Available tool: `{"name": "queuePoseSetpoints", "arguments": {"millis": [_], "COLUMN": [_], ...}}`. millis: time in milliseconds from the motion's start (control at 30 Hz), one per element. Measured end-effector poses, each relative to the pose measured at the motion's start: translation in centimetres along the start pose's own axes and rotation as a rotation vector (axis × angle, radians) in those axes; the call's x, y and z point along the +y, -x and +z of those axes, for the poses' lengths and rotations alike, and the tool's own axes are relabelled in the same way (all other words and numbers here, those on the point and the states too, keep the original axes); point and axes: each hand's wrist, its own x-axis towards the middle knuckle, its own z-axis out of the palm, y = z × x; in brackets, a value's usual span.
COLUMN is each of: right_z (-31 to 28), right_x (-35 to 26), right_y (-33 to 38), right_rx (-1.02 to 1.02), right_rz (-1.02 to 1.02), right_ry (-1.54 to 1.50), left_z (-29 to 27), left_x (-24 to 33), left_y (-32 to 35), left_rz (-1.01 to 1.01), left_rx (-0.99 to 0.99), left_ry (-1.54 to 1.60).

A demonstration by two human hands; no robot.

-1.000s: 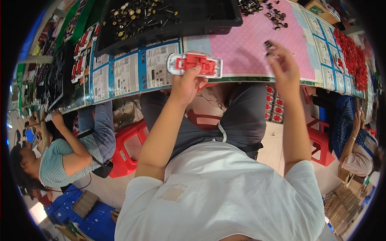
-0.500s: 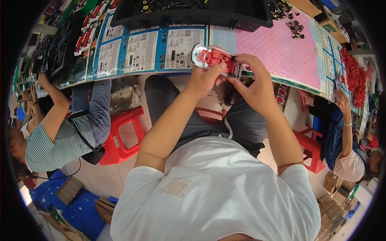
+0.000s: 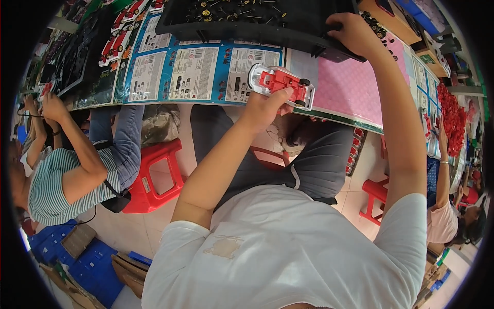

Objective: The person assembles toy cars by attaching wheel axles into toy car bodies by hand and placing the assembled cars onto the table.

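Note:
My left hand (image 3: 267,107) is closed around a toy car (image 3: 282,85), thumb across it, just above the table's front edge. The car lies underside up, showing a red chassis inside a white shell. Two black wheels (image 3: 304,82) show at its right end. My right hand (image 3: 356,36) reaches over the right front corner of a large black tray (image 3: 231,37). Its visible fingertips are apart and curl down inside the rim; I see nothing held in them. Inside the tray lie many loose wheels on axles (image 3: 252,14), black with some yellow hubs.
Printed blue-and-white sheets (image 3: 193,72) and a pink mat (image 3: 347,92) cover the table. Red-and-white toy cars (image 3: 116,46) stand at left, loose wheels (image 3: 375,23) and red parts (image 3: 452,118) at right. A person in stripes (image 3: 72,175) sits left, another person (image 3: 445,206) right.
My right hand has left the car and moved up and right to the tray's corner. My left hand keeps the car, now with its wheeled end turned slightly lower. The view has shifted.

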Motion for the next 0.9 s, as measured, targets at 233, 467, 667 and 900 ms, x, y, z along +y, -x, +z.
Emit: {"name": "queuePoseSetpoints", "arguments": {"millis": [233, 467, 667, 900], "right_z": [2.7, -0.6, 1.9, 2.3], "right_x": [0.7, -9.1, -16.0, -17.4], "right_y": [-3.6, 6.3, 10.4, 11.1], "right_rx": [-0.215, 0.262, 0.098, 0.035], "right_rz": [-0.021, 0.125, 0.041, 0.015], "right_ry": [0.039, -0.797, -0.955, -0.710], "left_z": [-0.4, -0.1, 0.1, 0.8], "left_x": [0.2, 0.5, -1.2, -1.5], "left_y": [0.1, 0.6, 1.8, 3.5], "left_rz": [-0.025, -0.058, 0.063, -0.009], "left_rx": [0.011, -0.005, -0.069, -0.029], "left_ry": [0.041, -0.021, -0.275, -0.414]}}
